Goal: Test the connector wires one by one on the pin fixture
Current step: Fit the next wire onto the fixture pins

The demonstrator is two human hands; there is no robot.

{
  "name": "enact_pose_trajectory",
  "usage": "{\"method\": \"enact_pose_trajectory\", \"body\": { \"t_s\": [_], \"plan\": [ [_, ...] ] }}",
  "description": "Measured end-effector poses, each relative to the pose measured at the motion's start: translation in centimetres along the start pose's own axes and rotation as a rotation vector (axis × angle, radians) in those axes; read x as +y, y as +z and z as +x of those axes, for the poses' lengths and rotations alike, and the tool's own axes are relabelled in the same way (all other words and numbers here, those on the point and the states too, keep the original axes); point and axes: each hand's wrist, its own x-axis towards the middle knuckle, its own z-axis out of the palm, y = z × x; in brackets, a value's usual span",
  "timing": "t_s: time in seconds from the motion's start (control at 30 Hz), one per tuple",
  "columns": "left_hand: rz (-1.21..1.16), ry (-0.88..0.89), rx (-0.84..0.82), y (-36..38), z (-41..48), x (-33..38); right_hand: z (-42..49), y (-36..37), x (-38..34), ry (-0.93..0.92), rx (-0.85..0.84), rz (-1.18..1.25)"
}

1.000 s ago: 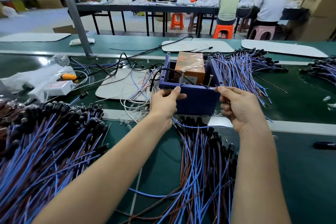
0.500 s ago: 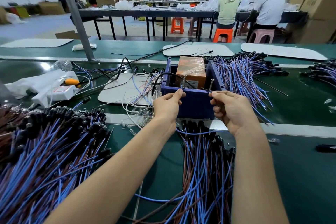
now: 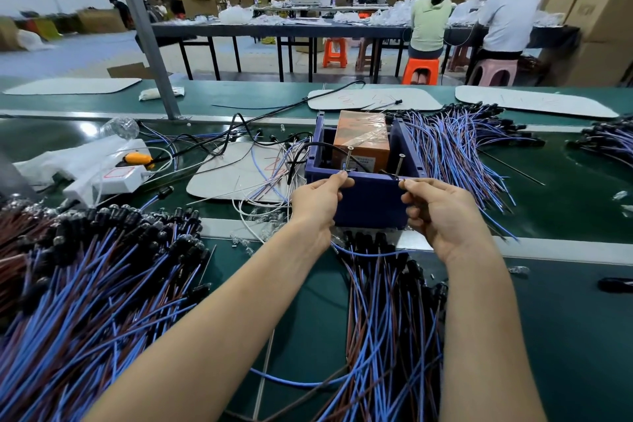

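A dark blue box [image 3: 371, 202] with two upright metal pins, the left pin [image 3: 349, 157] and the right pin [image 3: 399, 165], stands mid-table as the pin fixture. My left hand [image 3: 317, 207] pinches a wire end at the base of the left pin. My right hand [image 3: 442, 216] pinches the other wire end by the right pin. A blue wire [image 3: 366, 253] loops between both hands below the box. Under my forearms lies a bundle of blue and brown connector wires [image 3: 387, 319].
A large wire pile [image 3: 85, 284] fills the left; another pile [image 3: 455, 147] spreads right of the box. An orange box [image 3: 363, 140] sits inside the fixture. A white power strip [image 3: 116, 178] and cables lie at left. Two seated workers are beyond the bench.
Both hands stay at the pins, the wire ends pressed closer to them. The camera has tilted slightly, shifting the scene.
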Motion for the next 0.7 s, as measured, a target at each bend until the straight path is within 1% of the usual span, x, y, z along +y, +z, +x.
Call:
{"method": "enact_pose_trajectory", "body": {
  "t_s": [0.13, 0.47, 0.7],
  "plan": [
    [0.01, 0.0, -0.008, -0.2, 0.0, 0.0, 0.2, 0.1, 0.1, -0.009, 0.041, 0.005],
    [0.01, 0.036, -0.013, -0.2, 0.3, -0.1, 0.3, 0.6, 0.6, -0.009, 0.067, 0.008],
    [0.031, 0.056, -0.023, 0.0, 0.3, 0.1, 0.4, 1.3, 0.7, -0.052, 0.144, 0.003]
  ]
}}
